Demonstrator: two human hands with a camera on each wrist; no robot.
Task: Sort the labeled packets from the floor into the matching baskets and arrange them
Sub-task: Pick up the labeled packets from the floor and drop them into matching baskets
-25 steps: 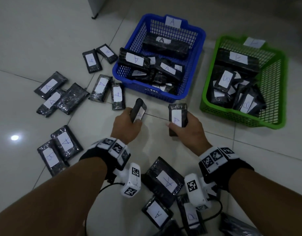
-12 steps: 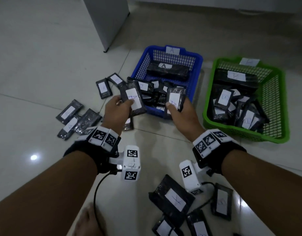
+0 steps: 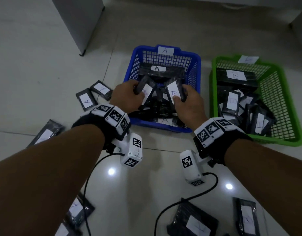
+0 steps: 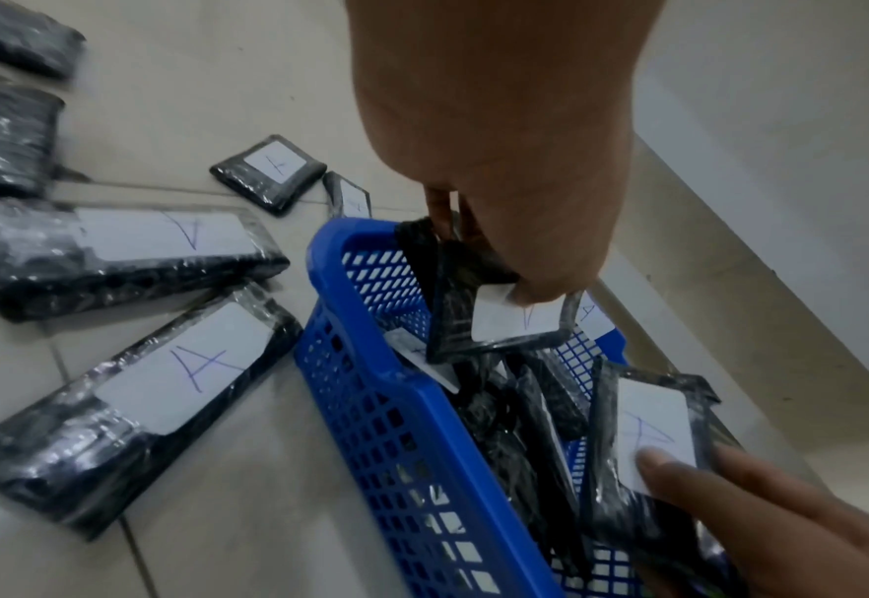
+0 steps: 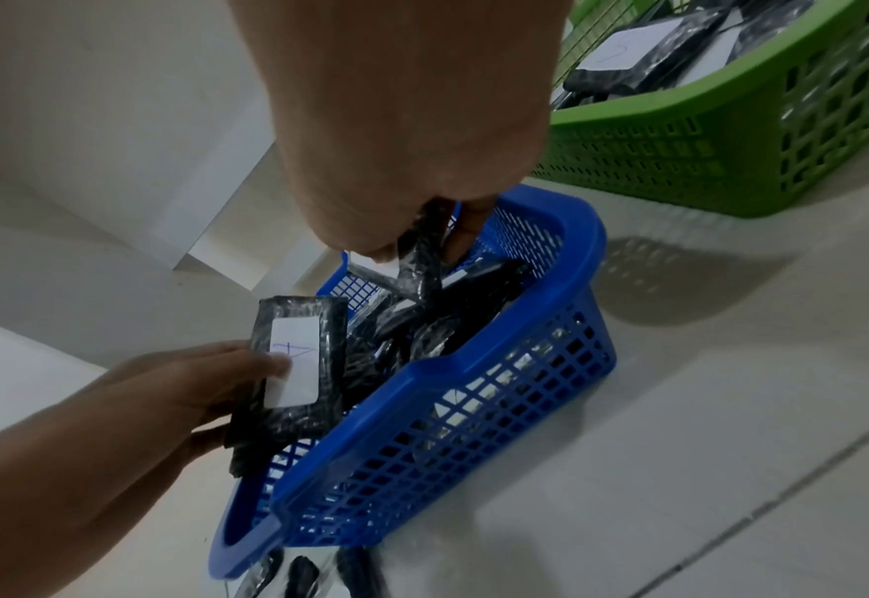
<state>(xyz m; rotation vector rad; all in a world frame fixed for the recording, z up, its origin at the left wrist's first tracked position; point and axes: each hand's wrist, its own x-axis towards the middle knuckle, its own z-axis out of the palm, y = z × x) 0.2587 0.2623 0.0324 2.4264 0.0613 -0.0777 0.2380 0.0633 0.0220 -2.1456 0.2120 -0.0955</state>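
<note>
The blue basket (image 3: 197, 68) tagged A holds several black packets; the green basket (image 3: 213, 86) tagged B stands to its right, also filled. My left hand (image 3: 129, 96) grips a black packet with a white A label (image 3: 146, 90) over the blue basket's left side. My right hand (image 3: 184, 99) pinches another A packet (image 3: 173, 91) over the middle. The left wrist view shows the left hand's packet (image 4: 504, 319) tilted above the blue basket's rim (image 4: 361, 364). In the right wrist view the right hand's packet (image 5: 417, 251) hangs edge-on into the blue basket (image 5: 473, 364).
Loose labelled packets lie on the tiled floor left of the blue basket (image 3: 94, 94), at my left forearm (image 3: 44, 133) and near me (image 3: 194, 222). A white cabinet (image 3: 78, 23) stands at the back left. Black wrist-camera cables (image 3: 181, 201) trail over the floor.
Both hands, each holding an A packet, have risen from the floor in front of the blue basket and moved forward over its inside.
</note>
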